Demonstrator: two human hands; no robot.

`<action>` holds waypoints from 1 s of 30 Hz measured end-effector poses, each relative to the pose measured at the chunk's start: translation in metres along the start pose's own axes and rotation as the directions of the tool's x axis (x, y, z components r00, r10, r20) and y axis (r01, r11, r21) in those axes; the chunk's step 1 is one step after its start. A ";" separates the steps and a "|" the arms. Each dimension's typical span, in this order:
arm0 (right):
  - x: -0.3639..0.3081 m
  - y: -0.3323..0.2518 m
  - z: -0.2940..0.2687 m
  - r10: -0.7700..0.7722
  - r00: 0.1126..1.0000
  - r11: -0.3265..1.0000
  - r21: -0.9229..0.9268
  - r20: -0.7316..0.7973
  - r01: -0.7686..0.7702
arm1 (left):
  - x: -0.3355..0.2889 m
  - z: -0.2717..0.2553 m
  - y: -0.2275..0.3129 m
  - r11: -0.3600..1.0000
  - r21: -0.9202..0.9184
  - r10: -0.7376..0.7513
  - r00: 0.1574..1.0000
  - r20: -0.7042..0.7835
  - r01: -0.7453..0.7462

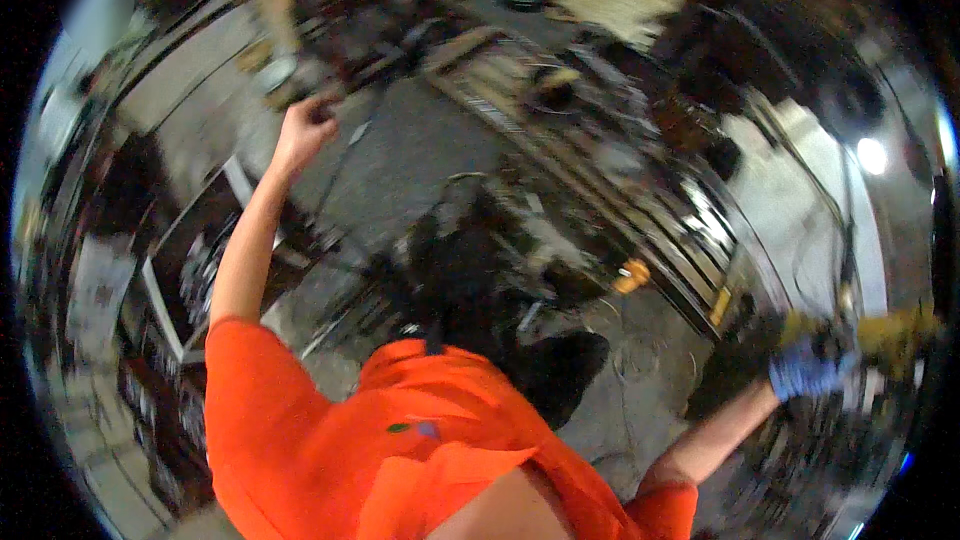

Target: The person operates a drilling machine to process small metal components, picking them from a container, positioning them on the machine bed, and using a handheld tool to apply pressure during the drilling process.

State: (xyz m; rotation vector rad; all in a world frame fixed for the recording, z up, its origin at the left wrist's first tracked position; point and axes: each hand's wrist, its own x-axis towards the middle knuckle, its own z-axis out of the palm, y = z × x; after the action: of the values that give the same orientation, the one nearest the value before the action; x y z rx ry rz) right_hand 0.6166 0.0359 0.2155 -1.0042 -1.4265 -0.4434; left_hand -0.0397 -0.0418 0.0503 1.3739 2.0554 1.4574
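Observation:
My left hand is bare and stretched out ahead, its fingers curled in a loose fist. I see nothing held in it, though motion blurs the fingertips. Beyond it stands a small pale, round-topped object, too smeared to name. Far out to the right is my right hand, in a blue glove. Its fingers bend round a dark thing that the blur and the glove hide. Just past that hand runs a yellowish, bar-like shape.
A long slatted metal frame crosses ahead toward the right. An orange object lies near its lower end. On the left stands a pale-edged open frame or box. A whitish panel and a bright lamp are at right.

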 end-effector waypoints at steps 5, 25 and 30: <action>-0.004 0.018 0.000 -0.283 0.959 0.842 -0.486 -0.031 0.233 | -0.063 -0.171 -0.100 0.926 0.327 -0.113 0.963 -0.244 0.191; -0.013 0.029 -0.004 -0.371 0.926 0.875 -0.308 0.069 0.373 | -0.148 -0.168 -0.212 0.388 0.879 -0.398 0.911 -0.109 0.275; -0.007 0.052 -0.013 0.173 0.984 0.981 0.081 0.046 -0.176 | -0.144 -0.165 -0.270 0.243 0.969 -0.226 0.969 0.099 -0.042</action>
State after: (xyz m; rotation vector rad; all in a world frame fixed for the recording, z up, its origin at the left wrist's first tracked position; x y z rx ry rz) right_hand 0.6646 0.0517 0.1947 -1.0638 -1.3672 -0.2343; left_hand -0.2212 -0.2671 -0.1431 1.5429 2.8942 -0.3360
